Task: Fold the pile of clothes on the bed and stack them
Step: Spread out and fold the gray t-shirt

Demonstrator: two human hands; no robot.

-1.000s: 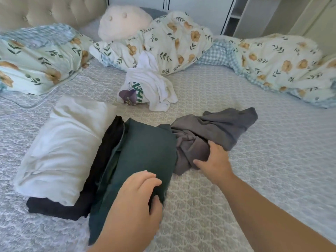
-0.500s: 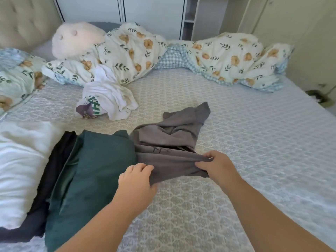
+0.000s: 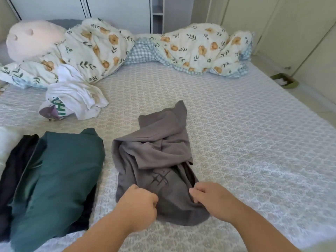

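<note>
A crumpled grey garment [image 3: 154,151] with a dark printed mark lies in the middle of the bed, right in front of me. My left hand [image 3: 138,206] grips its near left edge with curled fingers. My right hand [image 3: 211,199] pinches its near right edge. To the left lies a folded dark green garment [image 3: 60,175] on top of a black one [image 3: 16,160]; a white folded piece [image 3: 4,142] shows at the left edge. A crumpled white garment [image 3: 76,95] with green lettering sits further back on the left.
The bed [image 3: 245,142] has a pale patterned cover. A floral duvet [image 3: 196,50] and a pale plush pillow [image 3: 31,39] are bunched along the far side. Cupboards stand behind and at right, and a green slipper [image 3: 283,80] lies on the floor beyond the bed's right edge.
The grey garment has been pulled away from the green stack towards me and now lies lengthwise. My left hand left the green stack and took hold of the grey garment.
</note>
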